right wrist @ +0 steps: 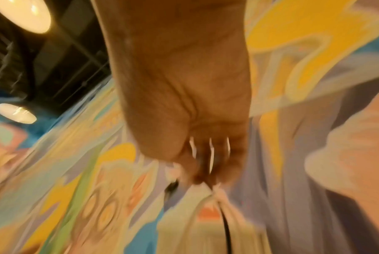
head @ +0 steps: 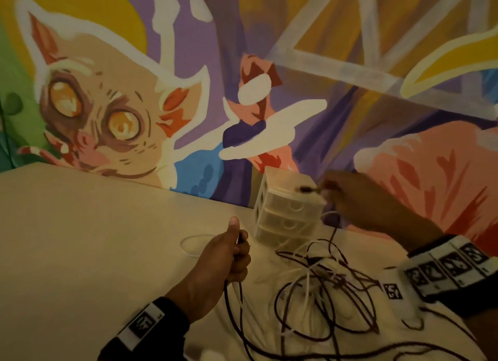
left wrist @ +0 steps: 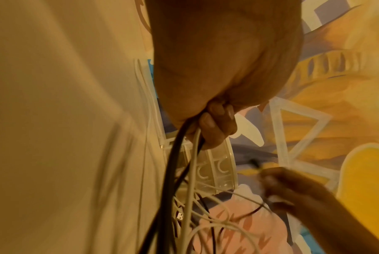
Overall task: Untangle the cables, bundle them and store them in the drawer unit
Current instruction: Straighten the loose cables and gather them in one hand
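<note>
A tangle of black and white cables lies on the pale table in front of me. My left hand is a fist with the thumb up, gripping a black cable and a white cable that hang from it. My right hand is raised beside the clear three-drawer unit and pinches a black cable end, whose plug sticks out to the left; the cable trails down into the tangle. The right wrist view is blurred; it shows my right hand curled on the cable.
The drawer unit stands against a painted mural wall at the table's back edge, its drawers closed. A loop of white cable lies flat to the left of my left hand. More black cable runs along the near table edge.
</note>
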Action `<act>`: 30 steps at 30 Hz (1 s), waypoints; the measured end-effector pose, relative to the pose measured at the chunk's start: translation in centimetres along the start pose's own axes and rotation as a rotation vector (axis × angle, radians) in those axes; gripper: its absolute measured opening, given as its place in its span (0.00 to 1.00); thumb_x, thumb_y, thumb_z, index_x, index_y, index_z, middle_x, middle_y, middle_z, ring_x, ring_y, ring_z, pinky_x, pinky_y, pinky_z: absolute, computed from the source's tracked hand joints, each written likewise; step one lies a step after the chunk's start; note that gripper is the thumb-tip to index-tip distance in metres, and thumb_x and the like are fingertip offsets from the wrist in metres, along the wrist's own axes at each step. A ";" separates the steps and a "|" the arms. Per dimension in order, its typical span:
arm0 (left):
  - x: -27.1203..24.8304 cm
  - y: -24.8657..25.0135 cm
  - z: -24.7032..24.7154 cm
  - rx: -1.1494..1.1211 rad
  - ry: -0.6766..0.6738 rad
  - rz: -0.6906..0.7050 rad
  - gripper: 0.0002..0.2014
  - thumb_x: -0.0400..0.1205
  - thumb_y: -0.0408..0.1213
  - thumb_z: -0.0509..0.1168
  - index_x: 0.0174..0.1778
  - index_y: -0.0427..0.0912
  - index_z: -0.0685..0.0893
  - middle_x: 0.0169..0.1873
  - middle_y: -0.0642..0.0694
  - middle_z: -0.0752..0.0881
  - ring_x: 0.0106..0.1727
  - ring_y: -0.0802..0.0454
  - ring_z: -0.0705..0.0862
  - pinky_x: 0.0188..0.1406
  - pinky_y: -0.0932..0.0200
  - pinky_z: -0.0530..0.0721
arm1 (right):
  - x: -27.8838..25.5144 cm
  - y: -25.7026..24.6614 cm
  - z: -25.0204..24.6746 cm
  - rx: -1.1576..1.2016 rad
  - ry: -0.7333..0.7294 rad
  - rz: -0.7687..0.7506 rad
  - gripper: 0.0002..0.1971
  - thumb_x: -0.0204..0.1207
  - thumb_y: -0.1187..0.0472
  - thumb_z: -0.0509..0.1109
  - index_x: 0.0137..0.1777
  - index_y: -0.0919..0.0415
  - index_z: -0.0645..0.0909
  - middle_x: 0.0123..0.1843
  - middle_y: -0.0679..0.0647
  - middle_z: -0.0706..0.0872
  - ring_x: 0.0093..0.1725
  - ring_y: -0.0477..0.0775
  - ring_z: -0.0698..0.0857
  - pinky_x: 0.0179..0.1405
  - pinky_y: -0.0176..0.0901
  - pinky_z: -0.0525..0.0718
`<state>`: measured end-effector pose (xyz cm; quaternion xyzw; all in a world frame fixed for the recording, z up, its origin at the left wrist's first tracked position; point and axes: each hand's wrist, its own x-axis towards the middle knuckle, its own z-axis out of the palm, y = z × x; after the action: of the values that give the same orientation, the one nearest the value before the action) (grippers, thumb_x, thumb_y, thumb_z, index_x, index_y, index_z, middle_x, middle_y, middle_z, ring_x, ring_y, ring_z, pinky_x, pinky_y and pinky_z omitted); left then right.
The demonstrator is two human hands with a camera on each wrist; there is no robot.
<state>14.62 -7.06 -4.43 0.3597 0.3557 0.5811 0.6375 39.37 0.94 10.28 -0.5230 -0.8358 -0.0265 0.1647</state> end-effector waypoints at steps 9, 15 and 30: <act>0.4 0.0 -0.3 -0.040 -0.006 0.006 0.24 0.90 0.62 0.57 0.50 0.42 0.76 0.31 0.49 0.64 0.28 0.54 0.57 0.24 0.60 0.60 | -0.9 -0.2 -10.0 0.789 0.793 0.006 0.15 0.88 0.60 0.74 0.69 0.69 0.82 0.50 0.55 0.92 0.43 0.47 0.94 0.52 0.45 0.96; -0.2 0.2 0.5 -0.093 0.018 -0.002 0.23 0.90 0.60 0.59 0.48 0.41 0.79 0.29 0.49 0.67 0.26 0.55 0.59 0.23 0.60 0.58 | -8.2 -4.5 0.2 1.128 0.233 0.186 0.11 0.75 0.63 0.77 0.56 0.63 0.92 0.51 0.63 0.96 0.50 0.61 0.94 0.50 0.45 0.93; -1.4 0.1 1.8 0.189 -0.057 0.046 0.25 0.80 0.65 0.73 0.44 0.45 0.76 0.38 0.45 0.70 0.34 0.51 0.62 0.34 0.57 0.73 | -10.5 -7.8 12.3 1.512 -0.091 0.245 0.12 0.63 0.73 0.86 0.34 0.66 0.84 0.48 0.67 0.96 0.40 0.51 0.94 0.36 0.35 0.88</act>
<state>16.06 -8.49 -3.45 0.4427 0.3824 0.5488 0.5971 33.66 -9.00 -3.54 -0.3575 -0.5685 0.5925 0.4449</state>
